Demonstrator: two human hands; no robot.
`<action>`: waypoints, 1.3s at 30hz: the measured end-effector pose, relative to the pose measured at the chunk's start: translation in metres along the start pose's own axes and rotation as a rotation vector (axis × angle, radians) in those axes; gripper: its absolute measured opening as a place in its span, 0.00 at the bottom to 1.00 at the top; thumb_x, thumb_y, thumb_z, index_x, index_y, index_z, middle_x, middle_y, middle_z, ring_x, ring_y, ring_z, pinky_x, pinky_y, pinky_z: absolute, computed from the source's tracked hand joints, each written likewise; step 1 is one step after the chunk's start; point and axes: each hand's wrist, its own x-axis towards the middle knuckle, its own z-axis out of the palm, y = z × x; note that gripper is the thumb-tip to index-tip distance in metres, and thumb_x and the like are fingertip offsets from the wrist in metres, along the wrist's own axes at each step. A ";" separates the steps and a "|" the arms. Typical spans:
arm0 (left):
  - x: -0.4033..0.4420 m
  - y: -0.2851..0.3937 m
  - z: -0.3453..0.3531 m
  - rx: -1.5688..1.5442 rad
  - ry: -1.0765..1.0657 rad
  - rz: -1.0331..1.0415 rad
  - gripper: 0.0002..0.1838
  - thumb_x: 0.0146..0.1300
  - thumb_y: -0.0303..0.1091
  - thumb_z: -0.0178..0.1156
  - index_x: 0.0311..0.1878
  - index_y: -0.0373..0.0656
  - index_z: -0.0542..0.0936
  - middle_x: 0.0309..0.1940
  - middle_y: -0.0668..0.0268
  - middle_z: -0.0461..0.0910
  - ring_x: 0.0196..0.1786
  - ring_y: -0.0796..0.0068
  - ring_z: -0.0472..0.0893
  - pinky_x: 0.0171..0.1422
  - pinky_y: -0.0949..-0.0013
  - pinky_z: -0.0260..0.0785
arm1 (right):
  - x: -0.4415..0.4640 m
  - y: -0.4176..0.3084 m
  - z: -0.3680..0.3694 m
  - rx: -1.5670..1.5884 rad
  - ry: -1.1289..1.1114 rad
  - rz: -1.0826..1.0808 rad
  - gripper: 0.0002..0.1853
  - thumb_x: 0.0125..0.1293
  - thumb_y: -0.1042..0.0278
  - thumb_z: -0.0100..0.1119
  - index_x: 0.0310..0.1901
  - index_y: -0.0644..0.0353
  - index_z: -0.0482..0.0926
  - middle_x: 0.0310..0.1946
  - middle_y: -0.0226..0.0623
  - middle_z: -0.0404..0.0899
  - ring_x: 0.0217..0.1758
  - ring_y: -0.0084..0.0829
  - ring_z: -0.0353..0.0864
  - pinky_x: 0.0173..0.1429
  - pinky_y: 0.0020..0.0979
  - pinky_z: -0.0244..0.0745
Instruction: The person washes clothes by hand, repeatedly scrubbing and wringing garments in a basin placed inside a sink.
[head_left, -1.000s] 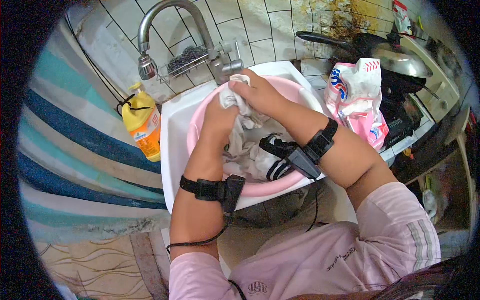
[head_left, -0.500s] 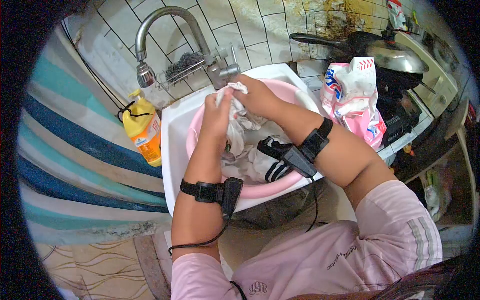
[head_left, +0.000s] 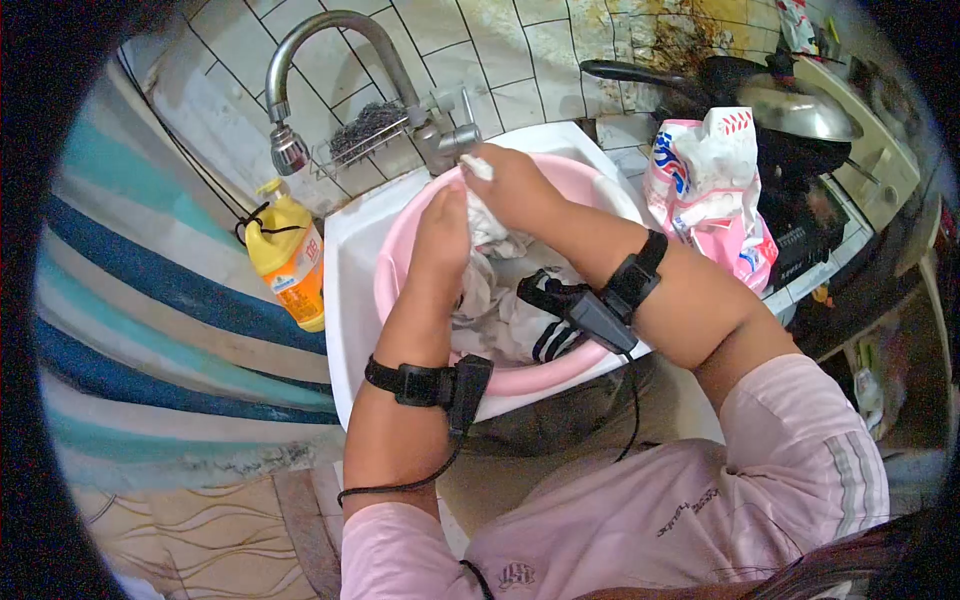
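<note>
A white cloth (head_left: 484, 222) hangs between my two hands over a pink basin (head_left: 530, 380) in the white sink. My right hand (head_left: 508, 185) is closed round its upper part, and a bit of cloth pokes out by the thumb. My left hand (head_left: 443, 232) is against the cloth's left side, thumb up; its fingers are mostly hidden behind the hand. More wet white fabric (head_left: 505, 325) lies in the basin, with a black-striped piece (head_left: 556, 338) near the right forearm's strap. Both forearms carry black straps with small boxes.
Behind the sink stands a curved metal faucet (head_left: 345, 22) beside a wire rack (head_left: 362, 140) with a scouring pad. A yellow bottle (head_left: 286, 258) is at the left. To the right are a detergent bag (head_left: 705, 190) and a lidded pan (head_left: 800, 108) on a stove.
My left hand has turned so that its back and thumb side show, its fingers now out of sight. The cloth between the hands has bunched differently, with less of it visible on top.
</note>
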 end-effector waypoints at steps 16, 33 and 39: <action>0.002 0.002 -0.008 -0.058 0.035 -0.101 0.23 0.72 0.44 0.39 0.52 0.33 0.74 0.45 0.58 0.78 0.47 0.70 0.76 0.51 0.68 0.68 | -0.023 -0.038 -0.004 -0.018 -0.015 -0.272 0.12 0.61 0.65 0.57 0.41 0.65 0.76 0.35 0.53 0.79 0.39 0.50 0.79 0.44 0.40 0.72; -0.004 0.010 -0.002 -0.022 0.116 -0.055 0.20 0.71 0.43 0.42 0.49 0.32 0.69 0.43 0.54 0.75 0.44 0.67 0.78 0.47 0.67 0.70 | 0.003 0.007 0.003 0.138 -0.065 0.134 0.19 0.64 0.57 0.56 0.49 0.64 0.70 0.39 0.48 0.79 0.43 0.37 0.79 0.48 0.35 0.72; -0.005 0.025 -0.004 -0.238 0.242 -0.248 0.23 0.72 0.46 0.39 0.53 0.31 0.67 0.42 0.50 0.76 0.44 0.57 0.80 0.43 0.52 0.77 | -0.006 -0.023 -0.013 0.452 -0.310 0.404 0.30 0.61 0.51 0.60 0.56 0.64 0.62 0.41 0.43 0.77 0.43 0.32 0.77 0.45 0.30 0.74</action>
